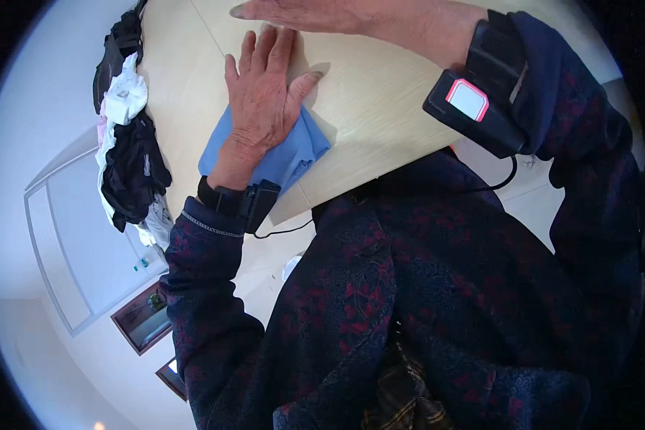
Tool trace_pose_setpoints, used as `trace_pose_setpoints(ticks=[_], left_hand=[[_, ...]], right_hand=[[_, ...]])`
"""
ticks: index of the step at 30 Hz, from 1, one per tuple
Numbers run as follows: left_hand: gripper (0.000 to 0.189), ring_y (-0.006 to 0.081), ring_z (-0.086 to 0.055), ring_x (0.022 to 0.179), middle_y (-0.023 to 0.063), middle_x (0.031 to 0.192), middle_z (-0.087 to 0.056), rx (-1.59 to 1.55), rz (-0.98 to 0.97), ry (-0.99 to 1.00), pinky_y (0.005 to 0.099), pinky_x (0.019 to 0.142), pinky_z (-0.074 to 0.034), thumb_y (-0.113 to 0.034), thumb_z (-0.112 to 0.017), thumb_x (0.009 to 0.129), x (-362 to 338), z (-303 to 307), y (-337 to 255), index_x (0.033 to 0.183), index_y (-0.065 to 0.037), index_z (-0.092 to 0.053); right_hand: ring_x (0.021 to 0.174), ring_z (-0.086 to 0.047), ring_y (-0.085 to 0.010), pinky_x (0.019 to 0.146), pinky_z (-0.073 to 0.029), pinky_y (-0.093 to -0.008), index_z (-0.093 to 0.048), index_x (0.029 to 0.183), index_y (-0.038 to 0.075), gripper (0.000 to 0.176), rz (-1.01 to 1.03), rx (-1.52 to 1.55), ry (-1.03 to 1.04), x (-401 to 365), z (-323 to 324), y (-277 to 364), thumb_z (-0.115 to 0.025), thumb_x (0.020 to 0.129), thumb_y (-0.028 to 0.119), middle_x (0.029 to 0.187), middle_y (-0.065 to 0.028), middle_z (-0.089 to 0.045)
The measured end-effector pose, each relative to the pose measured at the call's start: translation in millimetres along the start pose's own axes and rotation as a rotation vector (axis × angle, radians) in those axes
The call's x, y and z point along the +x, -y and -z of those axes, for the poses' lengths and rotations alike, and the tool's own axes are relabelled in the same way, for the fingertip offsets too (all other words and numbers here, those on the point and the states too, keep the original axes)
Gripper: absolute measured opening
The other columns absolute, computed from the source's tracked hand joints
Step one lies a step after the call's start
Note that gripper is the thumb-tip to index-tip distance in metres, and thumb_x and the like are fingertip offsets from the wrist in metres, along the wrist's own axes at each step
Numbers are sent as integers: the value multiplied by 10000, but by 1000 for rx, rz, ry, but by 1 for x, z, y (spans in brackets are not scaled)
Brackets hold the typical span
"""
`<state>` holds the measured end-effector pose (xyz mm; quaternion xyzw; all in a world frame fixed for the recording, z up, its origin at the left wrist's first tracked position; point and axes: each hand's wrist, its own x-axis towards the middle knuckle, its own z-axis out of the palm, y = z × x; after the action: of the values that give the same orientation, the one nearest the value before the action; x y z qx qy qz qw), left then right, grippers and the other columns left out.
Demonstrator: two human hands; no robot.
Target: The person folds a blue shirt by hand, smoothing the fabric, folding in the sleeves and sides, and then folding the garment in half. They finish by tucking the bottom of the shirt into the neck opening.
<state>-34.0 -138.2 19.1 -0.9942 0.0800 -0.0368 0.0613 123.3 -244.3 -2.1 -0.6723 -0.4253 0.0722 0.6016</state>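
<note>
My left hand [259,100] lies flat, fingers apart, its palm and wrist over a folded blue cloth [302,142]. The fingertips reach past the cloth's far edge onto the pale wooden table [380,93]. Part of the cloth is hidden under this hand and forearm. At the top edge of the view, my right hand [301,13] is held sideways beyond the left fingertips. Its thumb is stretched out to the left, and the other fingers are cut off by the frame. I see nothing held in it.
A heap of black garments [130,172] and white garments [127,89] lines the table's left edge. A black device [473,100] is strapped to my right wrist, another black device [258,204] to my left. Cables hang from both near the table edge. Framed pictures [143,319] hang on the wall.
</note>
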Motion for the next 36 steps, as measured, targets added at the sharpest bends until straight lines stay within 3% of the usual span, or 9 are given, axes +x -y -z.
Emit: trace_pose_setpoints(ticks=[5, 8, 11, 15, 19, 28, 36], left_hand=[[709, 430, -295, 1391, 209, 1473, -386, -102, -27, -32, 603, 1117, -184, -515, -503, 914, -3, 3, 7, 1460, -84, -367], [633, 417, -315, 1386, 209, 1445, -424, -298, -34, -70, 545, 1139, -202, -419, -527, 916, -16, 19, 22, 1423, -57, -414], [590, 417, -364, 1356, 200, 1384, -490, -422, 29, -111, 474, 1141, -250, -368, -583, 891, -54, 54, 0, 1352, -13, -486], [719, 412, -356, 1362, 213, 1393, -466, -288, 22, -39, 498, 1124, -259, -419, -678, 825, -91, 62, -32, 1356, 18, -468], [747, 426, -353, 1356, 240, 1439, -393, -181, 148, -116, 531, 1113, -263, -326, -730, 804, -99, 38, -70, 1372, 55, -427], [380, 421, -490, 1246, 230, 1305, -542, -246, 238, -300, 486, 1060, -366, -152, -649, 870, -101, 21, -74, 1210, 13, -609], [299, 375, -488, 1266, 178, 1275, -582, -183, 207, -309, 506, 1084, -329, -85, -579, 891, -100, 23, -70, 1172, 4, -627]], right_hand=[[1010, -619, -407, 867, -482, -419, -532, 1158, -91, 473, 176, -16, 4, 1, -1, -11, -556, 926, 320, 1014, -311, -630], [999, -628, -352, 856, -483, -401, -536, 1151, -84, 468, 50, 58, 17, -2, 9, -6, -565, 930, 327, 992, -281, -640], [951, -641, -308, 830, -491, -382, -538, 1137, -84, 460, 104, 59, 44, -2, 6, -8, -570, 934, 327, 965, -254, -653], [878, -652, -293, 786, -500, -374, -532, 1139, -80, 457, 59, 86, 115, -4, 6, -1, -575, 935, 328, 906, -229, -660], [849, -657, -281, 755, -504, -371, -521, 1144, -80, 439, 72, 82, 131, -6, 8, 0, -583, 937, 303, 875, -223, -659], [806, -664, -300, 725, -512, -390, -504, 1132, -77, 405, 90, 71, 124, -6, 5, -5, -598, 940, 267, 853, -241, -651], [821, -659, -306, 744, -508, -401, -488, 1160, -61, 412, 77, 54, 147, -8, 8, -3, -588, 947, 278, 867, -241, -653]])
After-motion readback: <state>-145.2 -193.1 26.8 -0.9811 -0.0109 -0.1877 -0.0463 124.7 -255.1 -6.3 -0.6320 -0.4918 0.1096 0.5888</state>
